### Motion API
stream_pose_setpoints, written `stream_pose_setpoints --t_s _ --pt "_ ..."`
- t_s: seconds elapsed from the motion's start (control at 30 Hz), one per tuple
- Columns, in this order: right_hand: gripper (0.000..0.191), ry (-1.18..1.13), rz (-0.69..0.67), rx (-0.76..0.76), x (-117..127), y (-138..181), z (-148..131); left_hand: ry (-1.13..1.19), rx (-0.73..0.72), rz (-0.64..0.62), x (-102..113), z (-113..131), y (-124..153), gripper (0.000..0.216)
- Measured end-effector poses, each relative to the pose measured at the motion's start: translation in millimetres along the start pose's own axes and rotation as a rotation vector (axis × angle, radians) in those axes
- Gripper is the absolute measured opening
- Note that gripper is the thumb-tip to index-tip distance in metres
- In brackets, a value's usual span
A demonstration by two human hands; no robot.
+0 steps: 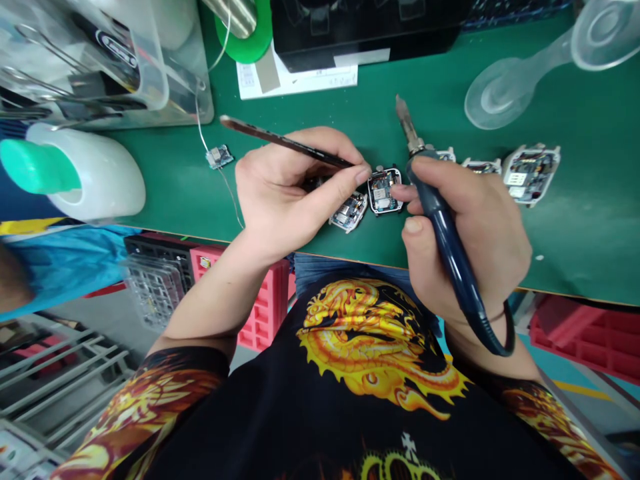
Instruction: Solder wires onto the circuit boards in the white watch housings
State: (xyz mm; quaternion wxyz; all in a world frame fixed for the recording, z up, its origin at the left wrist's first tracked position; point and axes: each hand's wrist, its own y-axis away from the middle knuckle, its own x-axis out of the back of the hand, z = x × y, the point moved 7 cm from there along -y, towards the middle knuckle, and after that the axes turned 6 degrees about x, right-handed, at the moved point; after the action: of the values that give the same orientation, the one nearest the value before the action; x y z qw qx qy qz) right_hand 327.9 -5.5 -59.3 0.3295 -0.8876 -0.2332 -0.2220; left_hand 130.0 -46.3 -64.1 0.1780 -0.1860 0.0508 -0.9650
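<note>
The left hand (295, 187) is gripping a pair of tweezers (285, 140) between thumb and forefinger. Their working end is sitting hidden behind the fingers, just left of the open module (385, 190). The right hand (465, 220) is closing in a fist around the soldering iron (443, 220), and one fingertip is touching the module's right edge. The iron's tip is pointing up and beyond the module, well apart from it.

The module is lying loose on the green worktop (575, 220). A second module (349, 213) is touching its lower left corner, and further modules (530, 172) are lying to its right.

Probable hazards:
- Nothing is clamping the module, so pressure from either tool could slide it into the second module.
- The steadying finger is resting beside the module, so bringing the tip round could burn it.
- The iron's cable (493, 337) is looping at the wrist, and a snag could jerk the tip.
</note>
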Motion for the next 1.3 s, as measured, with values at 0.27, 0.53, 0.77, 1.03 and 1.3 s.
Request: stream_pose_setpoints --t_s 0.27,0.53,0.77,1.03,1.3 --pt "0.040 -0.006 -0.005 0.000 0 -1 0 0.143 -0.051 -0.012 5 -4 0 0.014" --pt "0.042 -0.016 -0.017 -0.025 -1 0 1 0.054 -0.067 -0.024 7 -7 -1 0.005" --pt "0.042 -0.006 -0.003 -0.040 -1 1 3 0.083 -0.007 -0.005 5 -8 1 0.007" --pt "0.041 -0.002 -0.015 -0.045 0 2 3 0.005 -0.063 -0.006 5 -1 1 0.008" --pt "0.042 -0.016 0.010 -0.014 0 1 2 -0.100 -0.059 -0.042 1 4 -3 0.011"
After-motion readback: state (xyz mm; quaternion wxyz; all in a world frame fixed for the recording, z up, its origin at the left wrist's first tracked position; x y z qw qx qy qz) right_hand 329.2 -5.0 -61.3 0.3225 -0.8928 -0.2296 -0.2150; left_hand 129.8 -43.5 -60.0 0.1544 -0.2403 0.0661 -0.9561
